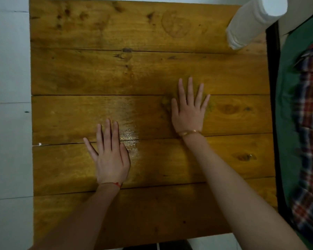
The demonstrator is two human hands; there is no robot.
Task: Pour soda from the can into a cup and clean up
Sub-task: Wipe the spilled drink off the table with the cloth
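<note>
- Soda can and cup: neither shows in this view.
- Your left hand (111,160) lies flat on the wooden counter (79,73), fingers (107,134) straight, grasping nothing.
- Your right hand (188,112) lies flat further up the counter, fingers spread, released.
- Wet sheen (129,136) just beside your left hand.
- Paper towel roll (249,22) at the far right corner.

A white paper towel roll (249,24) at the table's one o'clock corner runs off the top edge. At three o'clock, blurred plaid cloth (311,123) is cropped by the right edge. Both forearms exit at six o'clock.
</note>
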